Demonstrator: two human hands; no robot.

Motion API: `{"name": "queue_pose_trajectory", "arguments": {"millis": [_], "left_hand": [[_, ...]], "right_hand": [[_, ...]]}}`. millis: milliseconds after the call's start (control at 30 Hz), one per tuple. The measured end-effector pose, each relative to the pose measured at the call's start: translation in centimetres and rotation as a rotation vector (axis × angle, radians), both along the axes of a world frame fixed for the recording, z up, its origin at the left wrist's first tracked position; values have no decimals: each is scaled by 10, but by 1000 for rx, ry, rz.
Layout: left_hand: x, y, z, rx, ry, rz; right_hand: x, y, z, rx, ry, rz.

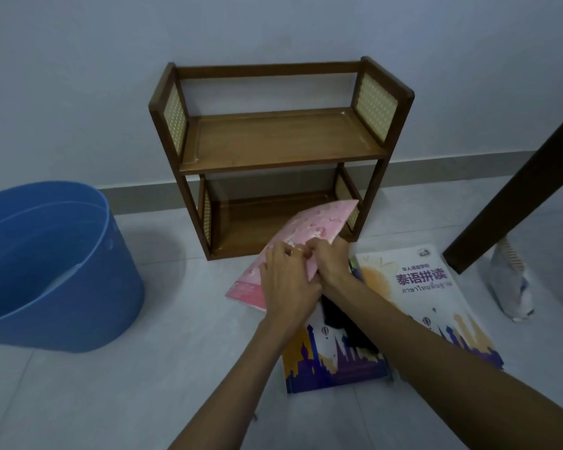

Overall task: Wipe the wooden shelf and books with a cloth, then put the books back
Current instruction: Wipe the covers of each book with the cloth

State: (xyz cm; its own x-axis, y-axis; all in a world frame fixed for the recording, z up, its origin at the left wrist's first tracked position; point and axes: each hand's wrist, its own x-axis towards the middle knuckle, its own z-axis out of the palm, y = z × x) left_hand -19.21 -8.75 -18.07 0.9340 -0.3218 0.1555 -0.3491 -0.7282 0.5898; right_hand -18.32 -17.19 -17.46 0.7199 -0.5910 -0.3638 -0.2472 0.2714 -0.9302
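A small wooden shelf [280, 141] with two boards and woven side panels stands on the floor against the wall; both boards are bare. In front of its lower board, my left hand [286, 280] and my right hand [332, 264] both grip a thin pink book [319, 222], held tilted with its far corner at the lower shelf opening. A dark cloth [342, 323] lies under my right forearm on top of a white book with a purple skyline [335, 365]. A second white book with the same skyline cover [429, 287] lies to the right.
A large blue bucket [46, 267] stands on the tiled floor at the left. A dark wooden furniture leg [514, 196] slants down at the right, with a crumpled plastic bag [511, 284] beside its foot. A grey skirting board runs along the wall.
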Motion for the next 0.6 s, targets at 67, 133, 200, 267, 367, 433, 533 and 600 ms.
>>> {"name": "queue_pose_trajectory", "arguments": {"millis": [67, 133, 200, 267, 367, 433, 533, 600], "left_hand": [[6, 12, -10, -54, 127, -19], [13, 25, -26, -204, 322, 142], [17, 38, -50, -170, 439, 303], [18, 48, -76, -23, 523, 272], [13, 54, -100, 221, 535, 47], [9, 57, -110, 354, 474, -9], [12, 63, -119, 446, 372, -25], [14, 67, -123, 484, 371, -19]], "right_hand": [[-2, -9, -9, 155, 52, -67], [-8, -18, -24, 295, 55, -58], [-16, -22, -45, 345, 51, -21], [-23, -23, -66, 318, 111, 10], [-34, -22, -93, 28, 272, 69], [-41, -22, -99, -396, 403, 202], [-52, -23, -101, -1120, 539, 206], [-59, -27, -111, -1461, 546, 226]]}}
